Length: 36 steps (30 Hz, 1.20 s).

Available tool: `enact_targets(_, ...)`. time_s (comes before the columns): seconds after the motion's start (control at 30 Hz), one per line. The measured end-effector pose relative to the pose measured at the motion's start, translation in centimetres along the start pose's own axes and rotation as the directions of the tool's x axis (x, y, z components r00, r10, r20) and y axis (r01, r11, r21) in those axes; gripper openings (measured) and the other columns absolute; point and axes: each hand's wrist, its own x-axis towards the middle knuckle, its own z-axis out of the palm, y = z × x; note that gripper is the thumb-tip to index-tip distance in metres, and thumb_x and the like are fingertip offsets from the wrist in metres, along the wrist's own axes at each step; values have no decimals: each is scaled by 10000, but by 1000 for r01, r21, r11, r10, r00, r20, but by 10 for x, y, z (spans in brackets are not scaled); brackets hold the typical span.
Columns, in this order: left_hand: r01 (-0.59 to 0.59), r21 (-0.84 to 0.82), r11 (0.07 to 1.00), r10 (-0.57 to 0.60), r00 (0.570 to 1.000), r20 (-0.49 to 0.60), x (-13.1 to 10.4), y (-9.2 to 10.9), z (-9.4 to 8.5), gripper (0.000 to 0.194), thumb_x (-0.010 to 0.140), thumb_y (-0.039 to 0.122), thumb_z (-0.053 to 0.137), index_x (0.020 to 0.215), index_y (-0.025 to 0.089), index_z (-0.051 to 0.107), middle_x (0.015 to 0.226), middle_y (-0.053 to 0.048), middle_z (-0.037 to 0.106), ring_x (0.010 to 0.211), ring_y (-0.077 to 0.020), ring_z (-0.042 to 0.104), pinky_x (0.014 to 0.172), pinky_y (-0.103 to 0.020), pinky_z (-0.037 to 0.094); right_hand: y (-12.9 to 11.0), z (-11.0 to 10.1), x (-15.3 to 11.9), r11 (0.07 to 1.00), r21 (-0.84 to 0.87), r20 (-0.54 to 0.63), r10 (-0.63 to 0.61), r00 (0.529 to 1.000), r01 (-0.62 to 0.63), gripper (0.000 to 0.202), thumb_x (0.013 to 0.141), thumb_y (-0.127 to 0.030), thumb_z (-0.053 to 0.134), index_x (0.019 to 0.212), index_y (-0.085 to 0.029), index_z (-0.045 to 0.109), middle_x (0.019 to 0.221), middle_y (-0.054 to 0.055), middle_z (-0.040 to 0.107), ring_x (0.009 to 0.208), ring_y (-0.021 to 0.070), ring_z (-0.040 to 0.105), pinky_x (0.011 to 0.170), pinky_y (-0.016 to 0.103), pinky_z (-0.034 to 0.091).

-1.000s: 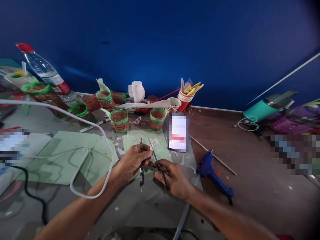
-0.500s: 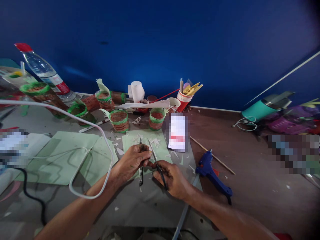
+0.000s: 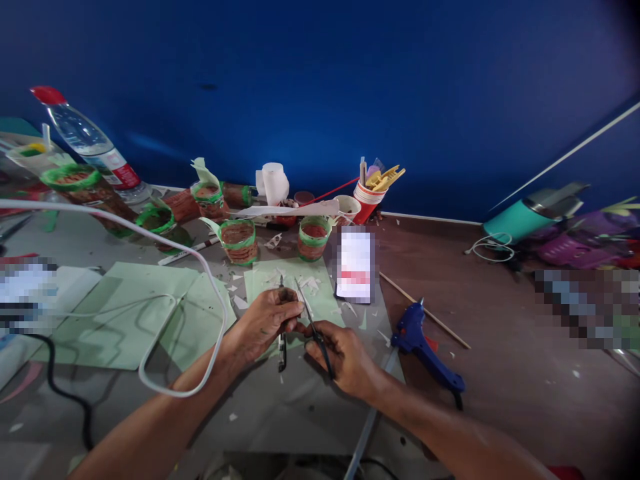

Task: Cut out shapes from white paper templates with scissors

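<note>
While close together, both hands (image 3: 273, 317) (image 3: 347, 357) curled.

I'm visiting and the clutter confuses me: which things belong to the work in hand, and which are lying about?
Likely in the work:
black-handled metal scissors, in the right hand's fingers
pale green paper sheet
small whitish paper scraps

Seemingly lying about:
clear plastic bottle with red cap
teal cylindrical flask
blue plastic glue gun, idle now

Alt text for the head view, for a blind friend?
The right hand holds dark scissors beside the left hand, over green paper strewn with white scraps. Green-rimmed cups sit behind; a glue gun lies at right.
</note>
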Motion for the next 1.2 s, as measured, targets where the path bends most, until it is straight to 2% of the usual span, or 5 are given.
enact_targets(0.43, -9, -28, 1000, 9, 1000, -3, 2, -3, -2, 197, 652, 233, 707, 650, 133, 538, 505, 83, 415, 409, -25, 366, 601, -261, 487, -6, 2, 3, 998, 45, -23, 35, 999, -34, 197, 833, -345, 512, 768, -160, 536, 563, -52, 357, 503, 81, 301, 461, 203, 257)
enact_targets(0.57, -14, -49, 999, 13, 1000, -7, 4, -6, -3, 210, 657, 239, 708, 692, 143, 525, 510, 86, 436, 417, -36, 405, 590, -257, 478, -9, 3, 6, 968, 226, -60, 125, 990, -108, 268, 764, -419, 598, 786, -161, 529, 564, -55, 373, 499, 78, 306, 457, 203, 260)
enact_targets(0.67, -8, -55, 998, 6, 999, -36, 4, -5, -2, 233, 646, 247, 720, 705, 150, 516, 521, 83, 462, 430, -47, 450, 581, -247, 466, -10, 3, 6, 905, 399, -35, 174, 984, -146, 362, 707, -485, 648, 803, -162, 514, 562, -64, 361, 489, 71, 288, 451, 201, 254)
enact_targets(0.77, 2, -66, 998, -4, 1000, -29, 3, -2, -1, 247, 630, 257, 734, 705, 145, 527, 519, 79, 477, 435, -53, 473, 584, -244, 459, -10, 3, 6, 864, 478, -7, 186, 983, -160, 407, 681, -516, 668, 806, -160, 514, 557, -69, 354, 482, 63, 281, 447, 199, 238)
enact_targets(1.2, 14, -75, 997, -16, 1000, -26, 1, 1, 1, 234, 599, 259, 750, 667, 135, 563, 506, 76, 464, 433, -54, 454, 573, -247, 463, -16, -1, 4, 889, 425, 41, 167, 985, -168, 381, 699, -496, 657, 814, -155, 529, 572, -69, 352, 496, 61, 268, 448, 201, 219)
